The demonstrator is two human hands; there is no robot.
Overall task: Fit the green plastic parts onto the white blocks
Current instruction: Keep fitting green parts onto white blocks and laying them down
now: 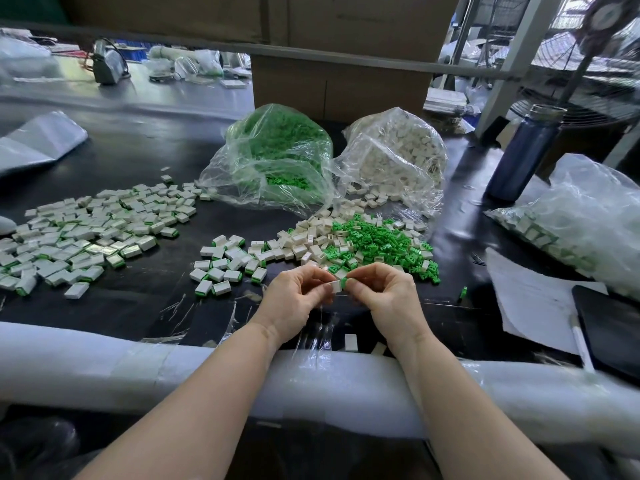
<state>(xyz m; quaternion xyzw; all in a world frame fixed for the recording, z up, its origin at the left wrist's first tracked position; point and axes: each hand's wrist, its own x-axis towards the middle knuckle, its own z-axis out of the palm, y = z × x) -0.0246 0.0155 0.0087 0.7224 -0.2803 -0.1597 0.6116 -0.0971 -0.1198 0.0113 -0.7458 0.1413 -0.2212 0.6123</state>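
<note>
Above black table (145, 157), white block (335, 286) crosswise.

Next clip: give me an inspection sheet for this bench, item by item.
Surface: black bench, padded front edge.
Job's things: white block and green part meeting between both hands; loose mixed pile; finished pieces; green bag; white bag.
Clutter: blue bottle, papers, tablet, bagged pieces.
Hands: left hand pinches block; right hand pinches green part.
Cables: nothing seen.
Surroundings: cardboard boxes, fan.
</note>
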